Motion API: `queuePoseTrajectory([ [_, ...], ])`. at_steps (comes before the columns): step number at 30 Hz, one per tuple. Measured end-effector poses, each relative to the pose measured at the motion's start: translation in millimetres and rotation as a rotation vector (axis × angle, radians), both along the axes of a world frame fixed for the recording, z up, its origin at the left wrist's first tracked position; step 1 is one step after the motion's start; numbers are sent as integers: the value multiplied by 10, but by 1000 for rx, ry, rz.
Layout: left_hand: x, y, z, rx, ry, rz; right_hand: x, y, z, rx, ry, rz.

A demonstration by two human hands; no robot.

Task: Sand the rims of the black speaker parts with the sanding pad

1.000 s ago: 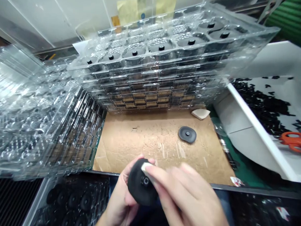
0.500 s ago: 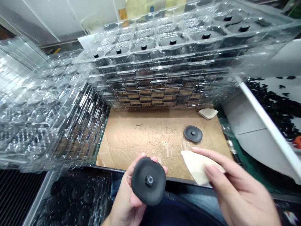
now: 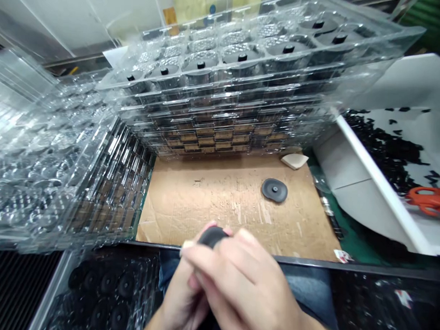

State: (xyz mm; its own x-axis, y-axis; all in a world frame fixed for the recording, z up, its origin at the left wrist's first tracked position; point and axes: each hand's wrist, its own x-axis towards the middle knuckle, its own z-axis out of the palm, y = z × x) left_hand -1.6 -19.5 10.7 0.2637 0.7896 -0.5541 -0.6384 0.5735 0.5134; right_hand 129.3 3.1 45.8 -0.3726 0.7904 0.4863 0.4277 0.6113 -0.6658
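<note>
You hold a black rubber disc (image 3: pixel 212 236) up between both hands, just over the near edge of the cardboard sheet (image 3: pixel 222 208). Only its upper rim shows. The rest is hidden behind your fingers, and it seems to stand tilted with its edge toward you, so you can't see its flat face from here. Your left hand (image 3: pixel 183 293) has a closed grip, cupped under and behind the disc. Your right hand (image 3: pixel 248 286) comes in from the near right, its grip also closed, with the fingers lying across the disc. The right hand is the nearer of the two and covers most of it. A small pale sliver (image 3: pixel 184 245) pokes out at the left of your fingertips, but you can't tell what it is.

Beyond your hands, a second black disc (image 3: pixel 274 190) lies flat on the cardboard toward the far right, well apart from them. A pale wedge-shaped scrap (image 3: pixel 294 161) sits past it at the far edge of the cardboard. A tall stack of clear plastic trays (image 3: pixel 222 102) rises along the far side, with black discs in its top cells, and another clear stack (image 3: pixel 35 168) fills the left. To the right, a white bin (image 3: pixel 371 175) holds black scraps and orange scissors (image 3: pixel 426 201).
</note>
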Motion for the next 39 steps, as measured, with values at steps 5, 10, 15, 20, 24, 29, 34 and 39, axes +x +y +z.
queuePoseTrajectory([
  [5, -57, 2, 59, -21, -57, 11, 253, -98, 91, -134, -206, -32],
  [10, -39, -69, 5, -62, -150, -27, 236, 127, 105, -2, -181, 137],
  [15, -118, -87, -32, 18, -242, -33, 345, 243, -377, -249, 2, -90],
  [20, -123, -24, -49, 19, -321, -23, 436, -42, -1006, -537, -69, -128],
  [24, -75, -1, -60, 30, -334, -57, 442, -95, -909, -555, -55, -162],
  [29, -45, -57, -94, 1, -239, -116, 386, 71, -154, -123, 45, -49],
  [34, -23, -81, -115, 89, -78, -123, 236, 170, 86, -64, -172, 167],
  [39, 19, -107, -44, 94, 231, -40, 139, 152, 48, 51, -121, 236],
])
